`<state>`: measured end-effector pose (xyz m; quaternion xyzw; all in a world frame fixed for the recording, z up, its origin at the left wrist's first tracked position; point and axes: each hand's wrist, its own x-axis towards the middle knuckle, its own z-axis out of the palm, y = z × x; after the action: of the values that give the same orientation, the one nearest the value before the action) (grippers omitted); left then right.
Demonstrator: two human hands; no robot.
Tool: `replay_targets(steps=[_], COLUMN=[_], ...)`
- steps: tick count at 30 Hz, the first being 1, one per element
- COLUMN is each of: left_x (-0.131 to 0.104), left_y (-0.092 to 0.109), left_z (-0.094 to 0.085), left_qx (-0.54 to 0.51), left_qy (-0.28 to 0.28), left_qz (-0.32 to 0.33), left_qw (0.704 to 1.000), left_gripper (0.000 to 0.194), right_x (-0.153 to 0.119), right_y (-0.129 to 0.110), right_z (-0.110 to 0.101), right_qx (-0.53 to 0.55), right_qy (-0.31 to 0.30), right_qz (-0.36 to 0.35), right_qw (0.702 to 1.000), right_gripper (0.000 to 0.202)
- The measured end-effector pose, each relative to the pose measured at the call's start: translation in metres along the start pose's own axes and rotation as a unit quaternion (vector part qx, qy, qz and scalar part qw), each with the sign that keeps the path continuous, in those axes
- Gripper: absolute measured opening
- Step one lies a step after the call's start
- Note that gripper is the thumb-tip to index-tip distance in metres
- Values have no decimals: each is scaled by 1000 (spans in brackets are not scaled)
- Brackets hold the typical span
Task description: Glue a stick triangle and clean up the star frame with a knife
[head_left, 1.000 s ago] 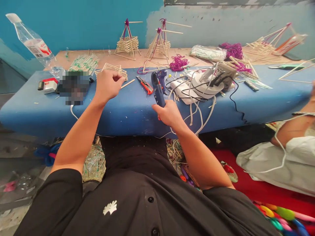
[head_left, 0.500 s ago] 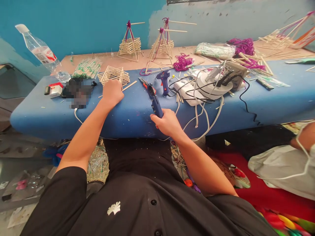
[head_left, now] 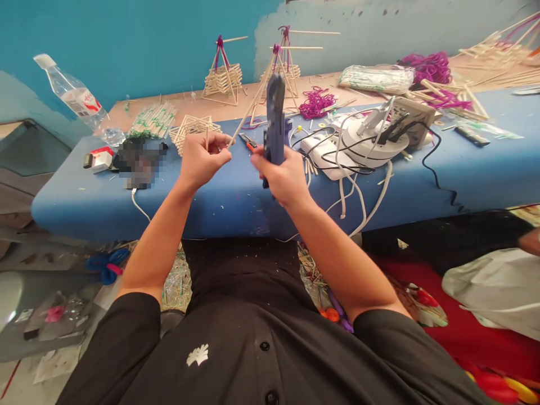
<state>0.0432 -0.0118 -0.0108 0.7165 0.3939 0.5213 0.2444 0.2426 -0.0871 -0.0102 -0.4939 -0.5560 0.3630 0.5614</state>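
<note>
My left hand (head_left: 205, 154) is closed on thin wooden sticks (head_left: 240, 125); one points up to the right, and a short piece stands up near the knuckles. Just behind this hand sits a stacked stick frame (head_left: 196, 127) on the blue table. My right hand (head_left: 287, 175) grips a dark blue tool (head_left: 275, 126) upright, its fingers wrapped round the lower part. Orange-handled pliers (head_left: 248, 143) lie between the hands. A blue glue gun stands mostly hidden behind the held tool.
White power strips with tangled cables (head_left: 371, 140) lie to the right. Stick pyramids (head_left: 223, 84) and purple cord (head_left: 317, 103) are at the back. At the left are a plastic bottle (head_left: 76, 98), a red-white box (head_left: 101, 160) and bundled sticks (head_left: 154, 119).
My left hand has lifted from the table and turned, now showing sticks in its fingers. The dark blue tool has been raised and tilted upright by my right hand. The view has shifted slightly.
</note>
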Motion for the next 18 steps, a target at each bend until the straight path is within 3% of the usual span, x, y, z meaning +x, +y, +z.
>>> replay_targets(steps=[5, 10, 15, 18], left_x=[5, 6, 5, 2], left_y=[-6, -17, -31, -35], left_z=[21, 26, 25, 26], left_qx=[-120, -199, -259, -247], left_qy=[-37, -107, -45, -15], left_qz=[-28, -86, -67, -38], left_qw=[992, 970, 962, 968], left_gripper=[17, 8, 46, 53], right_x=[53, 74, 74, 73], right_y=[-27, -23, -13, -11], right_z=[23, 39, 41, 40], right_qx=[67, 58, 82, 72], right_qy=[-25, -46, -92, -89], right_qz=[-21, -59, -96, -103], right_qw=[997, 996, 988, 988], right_gripper=[16, 25, 23, 22])
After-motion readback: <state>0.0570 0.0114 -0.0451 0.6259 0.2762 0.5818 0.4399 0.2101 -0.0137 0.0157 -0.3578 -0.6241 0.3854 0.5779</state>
